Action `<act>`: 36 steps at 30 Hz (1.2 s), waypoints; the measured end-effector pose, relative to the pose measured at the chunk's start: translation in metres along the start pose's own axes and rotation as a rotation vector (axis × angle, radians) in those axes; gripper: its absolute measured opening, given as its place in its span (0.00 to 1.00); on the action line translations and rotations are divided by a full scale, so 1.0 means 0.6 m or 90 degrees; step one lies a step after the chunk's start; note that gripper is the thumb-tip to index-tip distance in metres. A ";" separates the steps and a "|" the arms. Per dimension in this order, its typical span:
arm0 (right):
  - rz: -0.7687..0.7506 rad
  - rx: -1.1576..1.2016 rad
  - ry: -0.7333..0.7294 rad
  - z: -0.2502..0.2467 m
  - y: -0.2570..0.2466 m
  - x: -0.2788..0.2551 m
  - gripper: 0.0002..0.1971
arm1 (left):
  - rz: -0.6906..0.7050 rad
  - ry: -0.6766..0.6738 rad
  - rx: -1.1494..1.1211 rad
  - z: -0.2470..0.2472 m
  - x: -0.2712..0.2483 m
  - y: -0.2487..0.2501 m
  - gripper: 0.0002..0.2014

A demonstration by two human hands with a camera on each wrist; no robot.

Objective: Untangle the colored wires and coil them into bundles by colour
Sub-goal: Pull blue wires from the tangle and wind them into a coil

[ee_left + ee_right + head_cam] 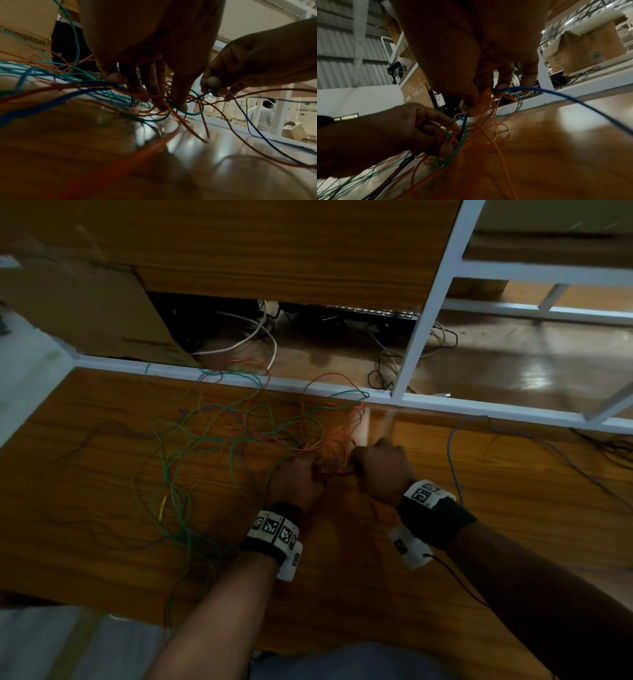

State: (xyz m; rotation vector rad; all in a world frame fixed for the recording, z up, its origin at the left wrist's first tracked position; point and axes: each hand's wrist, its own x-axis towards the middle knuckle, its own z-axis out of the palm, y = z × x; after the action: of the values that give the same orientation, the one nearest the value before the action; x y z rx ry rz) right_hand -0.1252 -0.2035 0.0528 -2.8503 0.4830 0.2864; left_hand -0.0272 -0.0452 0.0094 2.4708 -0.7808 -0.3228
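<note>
A loose tangle of green wires (191, 440), orange wires (329, 436) and a blue wire (450, 453) is spread over the wooden table (479, 542). My left hand (313, 470) holds the knot (453, 135) of green and orange wires, its fingertips (178, 104) down among the strands. My right hand (356, 465) is close beside it. Between thumb and forefinger it pinches the blue wire (573, 100), which arcs away to the right and also shows in the left wrist view (257, 135). A short yellow piece (162, 506) lies at the left.
A white frame rail (239, 380) runs along the table's far edge, and a white post (435, 302) rises from it. Beyond are a cardboard box (85, 309) and floor cables (253, 337). A person in white (260, 116) stands far off.
</note>
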 end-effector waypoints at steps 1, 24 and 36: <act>0.005 0.004 0.009 -0.005 0.008 0.000 0.14 | 0.000 -0.013 -0.018 0.000 0.001 0.001 0.22; 0.042 0.218 -0.118 0.056 0.011 0.071 0.10 | 0.100 -0.015 -0.054 0.009 0.007 -0.042 0.25; -0.065 0.019 0.067 0.024 -0.007 -0.013 0.13 | 0.084 -0.021 -0.040 0.004 0.006 -0.047 0.23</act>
State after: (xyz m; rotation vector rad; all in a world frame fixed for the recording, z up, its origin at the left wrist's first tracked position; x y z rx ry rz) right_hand -0.1332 -0.1933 0.0415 -2.8595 0.3561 0.1098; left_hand -0.0120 -0.0285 -0.0081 2.3479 -0.9293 -0.3344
